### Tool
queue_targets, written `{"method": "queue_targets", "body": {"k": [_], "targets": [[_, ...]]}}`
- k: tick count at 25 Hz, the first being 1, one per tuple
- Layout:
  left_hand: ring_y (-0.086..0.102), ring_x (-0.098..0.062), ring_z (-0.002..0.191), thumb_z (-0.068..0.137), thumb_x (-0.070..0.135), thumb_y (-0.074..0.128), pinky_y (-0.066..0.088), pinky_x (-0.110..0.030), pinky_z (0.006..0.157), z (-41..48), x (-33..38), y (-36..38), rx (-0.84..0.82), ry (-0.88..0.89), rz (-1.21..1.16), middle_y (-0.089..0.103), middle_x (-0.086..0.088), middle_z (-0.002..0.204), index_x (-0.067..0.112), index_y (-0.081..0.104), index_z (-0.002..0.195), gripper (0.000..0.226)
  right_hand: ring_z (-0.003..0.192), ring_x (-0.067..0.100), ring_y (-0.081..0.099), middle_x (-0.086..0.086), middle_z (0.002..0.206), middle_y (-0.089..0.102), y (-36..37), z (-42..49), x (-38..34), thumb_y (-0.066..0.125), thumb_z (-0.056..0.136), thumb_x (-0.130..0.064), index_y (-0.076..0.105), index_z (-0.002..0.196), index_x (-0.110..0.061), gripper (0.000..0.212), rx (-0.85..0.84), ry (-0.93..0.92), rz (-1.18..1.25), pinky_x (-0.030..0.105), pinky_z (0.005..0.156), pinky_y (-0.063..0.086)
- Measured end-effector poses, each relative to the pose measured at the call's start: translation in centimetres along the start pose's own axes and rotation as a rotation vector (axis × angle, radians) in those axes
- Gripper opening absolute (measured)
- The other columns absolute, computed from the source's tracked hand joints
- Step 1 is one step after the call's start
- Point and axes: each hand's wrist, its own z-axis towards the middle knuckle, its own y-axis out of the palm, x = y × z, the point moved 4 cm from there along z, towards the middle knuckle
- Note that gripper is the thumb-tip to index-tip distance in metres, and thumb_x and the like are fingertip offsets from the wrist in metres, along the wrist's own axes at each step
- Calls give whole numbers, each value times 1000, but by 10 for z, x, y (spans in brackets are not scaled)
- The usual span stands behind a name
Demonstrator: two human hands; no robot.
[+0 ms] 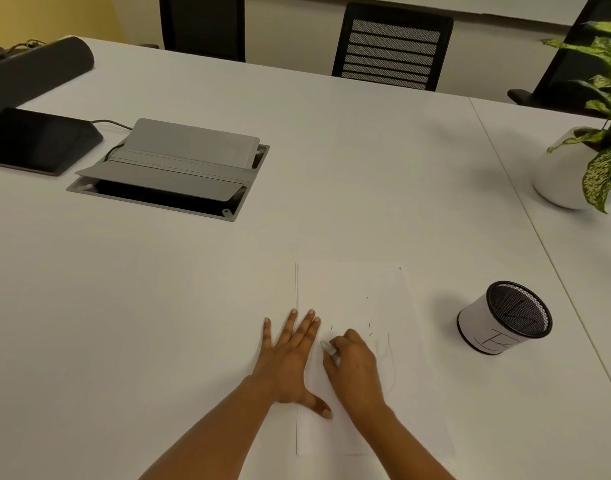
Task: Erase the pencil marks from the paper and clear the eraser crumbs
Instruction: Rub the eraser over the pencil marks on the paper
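White, perhaps oblong eraser (328, 348) on paper (352, 289)

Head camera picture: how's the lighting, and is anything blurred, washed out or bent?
In the head view the light is soft and even; the mesh pen cup and white plant pot throw faint shadows leftward on the table; the paper barely stands out from it; the table seam bows, a wide-angle effect; the right hand and eraser look slightly soft.

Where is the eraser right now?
In the head view, the eraser is low and near the middle, pinched in the right hand on the paper, just beside the left hand.
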Motion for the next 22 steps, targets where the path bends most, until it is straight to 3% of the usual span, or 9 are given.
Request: {"method": "queue_targets", "body": {"k": [7,12,17,22], "targets": [[-43,-18,128,25,95,26,-29,-55,99,-3,0,-3,3,0,-1,-44,10,139,25,-34,135,144,59,14,42,-1,70,40,-23,20,24,54,90,-18,61,73,-1,25,55,49,-50,19,53,29],[-45,-19,125,21,96,21,-29,-54,97,-3,0,-4,-3,-9,-8,-47,9,136,25,-37,131,144,55,7,41,-2,66,42,-42,17,48,57,88,-22,64,74,-2,26,59,111,-38,11,50,29],[-43,-17,127,19,95,26,-31,-52,96,-1,-1,-5,-9,-2,-42,-44,10,137,25,-35,133,147,76,13,61,4,83,67,-50,-11,71,63,84,-26,67,89,-10,17,108,356,373,13,62,41],[-51,-9,119,22,99,21,-38,-44,94,0,7,-7,57,-17,-108,-45,7,138,26,-37,130,142,75,9,61,-4,78,65,-46,-18,66,66,82,-19,66,92,-9,14,163,441,495,11,64,42]]}}
